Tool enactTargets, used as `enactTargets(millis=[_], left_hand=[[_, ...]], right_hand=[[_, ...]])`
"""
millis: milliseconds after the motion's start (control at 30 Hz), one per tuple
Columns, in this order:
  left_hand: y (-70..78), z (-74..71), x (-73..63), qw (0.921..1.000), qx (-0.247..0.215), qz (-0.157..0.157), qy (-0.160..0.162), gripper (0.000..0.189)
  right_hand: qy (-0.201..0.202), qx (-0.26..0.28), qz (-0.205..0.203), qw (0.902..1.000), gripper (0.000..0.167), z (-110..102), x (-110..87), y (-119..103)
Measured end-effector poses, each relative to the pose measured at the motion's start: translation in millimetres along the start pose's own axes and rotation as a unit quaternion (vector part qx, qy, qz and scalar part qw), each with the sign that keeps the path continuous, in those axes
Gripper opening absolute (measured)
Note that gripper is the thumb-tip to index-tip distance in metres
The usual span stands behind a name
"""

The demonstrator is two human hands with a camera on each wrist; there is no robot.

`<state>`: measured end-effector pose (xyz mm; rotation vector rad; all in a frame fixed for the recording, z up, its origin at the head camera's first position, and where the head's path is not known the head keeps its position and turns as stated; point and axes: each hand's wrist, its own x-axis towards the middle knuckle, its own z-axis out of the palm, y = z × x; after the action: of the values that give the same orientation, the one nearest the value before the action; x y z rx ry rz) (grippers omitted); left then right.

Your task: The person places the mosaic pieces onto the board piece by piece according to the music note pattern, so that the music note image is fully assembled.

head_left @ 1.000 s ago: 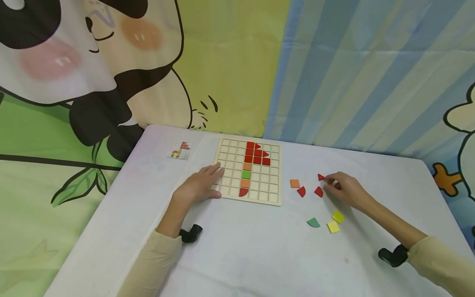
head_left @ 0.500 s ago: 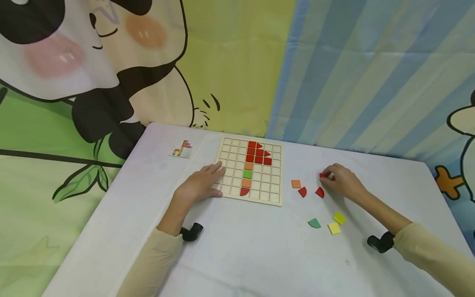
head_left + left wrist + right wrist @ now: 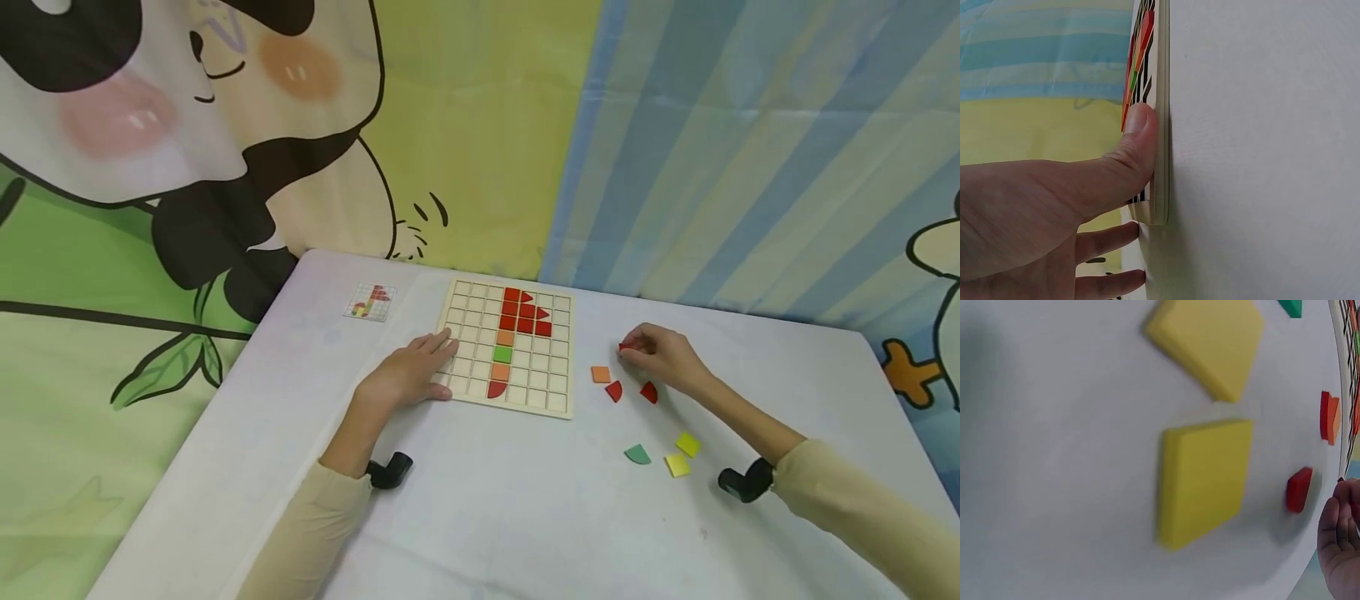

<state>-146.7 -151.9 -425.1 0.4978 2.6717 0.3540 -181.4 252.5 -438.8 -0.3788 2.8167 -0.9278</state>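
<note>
A wooden grid board lies on the white table, with red, orange and green tiles set in some of its squares. My left hand rests on the board's left edge, fingers spread; in the left wrist view the thumb lies along the rim. Right of the board, my right hand pinches a small red triangle tile, mostly covered by the fingertips. Just below that hand are an orange square tile and two red quarter-circle tiles, one left and one right.
A green quarter-circle tile and two yellow square tiles lie nearer the front. A small printed pattern card sits left of the board. Behind the table's far edge hangs a printed cloth.
My right hand has taken hold of the red triangle tile and moved left with it toward the board. The left hand stays on the board's edge.
</note>
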Motion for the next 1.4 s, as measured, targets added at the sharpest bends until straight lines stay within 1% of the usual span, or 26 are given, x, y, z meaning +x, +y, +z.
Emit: enactTargets(millis=[133,300,500,733,833,1100,1233,1400], left_hand=[[-1.2,-1.4,-1.0,1.0,0.005,0.001,0.006,0.084],[0.3,-1.9,-1.2,0.9999,-0.006,0.005,0.006,0.084],[2.7,-0.2,-0.4,1.0,-0.003,0.005,0.003,0.084],[1.9,1.7,1.2,1.0,-0.001,0.003,0.002,0.085],[1.8,1.8,1.7,1.0,-0.002,0.005,0.002,0.085],[1.7,2.1,0.8,1.0,0.0,-0.002,-0.001,0.085],[1.4,2.0,1.2,1.0,0.002,-0.001,-0.003,0.085],[0.9,2.2,2.7,1.0,0.007,0.0,-0.001,0.085]], right_hand=[[-0.007,0.002,-0.003,1.0,0.016,9,15.6,-18],[-0.002,0.015,-0.026,0.9995,0.016,22,34.9,-37],[0.005,0.02,-0.026,0.9995,0.017,37,50.9,-49],[0.002,0.022,-0.041,0.9989,0.014,46,58.4,-53],[0.002,0.021,-0.042,0.9989,0.014,47,60.2,-53],[-0.005,0.012,-0.042,0.999,0.013,51,64.2,-54],[-0.021,-0.003,-0.031,0.9993,0.014,49,66.2,-55],[-0.043,-0.012,-0.034,0.9984,0.016,44,70.9,-52]])
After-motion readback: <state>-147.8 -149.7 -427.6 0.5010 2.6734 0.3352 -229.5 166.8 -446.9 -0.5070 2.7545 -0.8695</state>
